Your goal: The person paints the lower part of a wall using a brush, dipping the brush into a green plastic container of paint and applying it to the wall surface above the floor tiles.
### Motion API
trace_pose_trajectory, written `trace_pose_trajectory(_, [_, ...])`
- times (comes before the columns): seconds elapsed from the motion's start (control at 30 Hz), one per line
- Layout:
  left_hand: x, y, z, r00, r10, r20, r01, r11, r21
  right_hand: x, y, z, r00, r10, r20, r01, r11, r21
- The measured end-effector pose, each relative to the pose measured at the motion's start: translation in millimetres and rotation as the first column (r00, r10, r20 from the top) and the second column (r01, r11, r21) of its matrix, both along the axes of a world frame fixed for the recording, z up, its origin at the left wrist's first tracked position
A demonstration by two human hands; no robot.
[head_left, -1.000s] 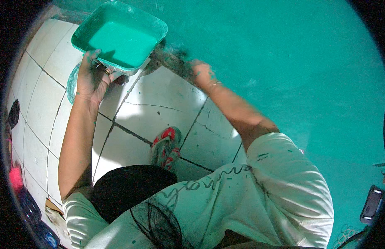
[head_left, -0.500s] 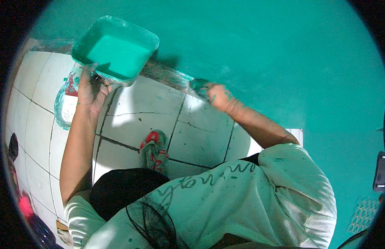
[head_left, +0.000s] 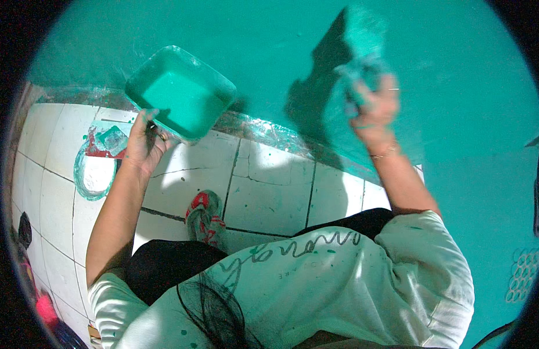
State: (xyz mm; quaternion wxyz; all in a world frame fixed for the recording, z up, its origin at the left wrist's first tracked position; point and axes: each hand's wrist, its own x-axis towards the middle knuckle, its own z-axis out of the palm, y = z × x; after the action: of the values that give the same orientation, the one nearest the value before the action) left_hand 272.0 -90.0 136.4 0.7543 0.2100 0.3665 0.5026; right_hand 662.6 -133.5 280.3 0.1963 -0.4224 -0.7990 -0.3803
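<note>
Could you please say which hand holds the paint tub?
The left hand, gripping the tub at its near edge; the right hand holds a blurred green tool.

Rounded tub [head_left: 218, 96], green paint [head_left: 172, 93] inside, blurred brush [head_left: 365, 36]

Over here, a turquoise-green painted wall [head_left: 467, 116] meets a floor of white square tiles [head_left: 266, 203] with dark joints; a grimy, mottled strip [head_left: 263, 131] lines its foot, and bright light patches the tiles.
</note>
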Motion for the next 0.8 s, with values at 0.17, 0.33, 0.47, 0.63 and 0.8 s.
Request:
trace_pose_trajectory(0.17, [9, -10, 0, 0.991, -0.132, -0.009, 0.132, 0.991, -0.007, -17, -6, -110, 0.998, -0.066, 0.006, 0.053, 0.743, -0.667])
trace_pose_trajectory(0.33, [24, -22, -1, 0.966, -0.218, -0.141, 0.222, 0.975, 0.009, -36, -27, -47, 0.915, 0.061, -0.398, -0.258, 0.847, -0.464])
trace_pose_trajectory(0.47, [51, -37, 20, 0.903, -0.361, -0.232, 0.365, 0.931, -0.027, -55, -41, 8, 0.648, 0.064, -0.759, -0.593, 0.668, -0.449])
trace_pose_trajectory(0.63, [84, -45, 30, 0.813, -0.563, -0.147, 0.57, 0.822, 0.005, -65, -40, -20, 0.741, 0.066, -0.669, -0.582, 0.561, -0.589])
trace_pose_trajectory(0.8, [109, -60, 64, 0.812, -0.575, -0.103, 0.577, 0.817, -0.012, -37, -60, -24, 0.772, -0.072, -0.632, -0.472, 0.6, -0.645])
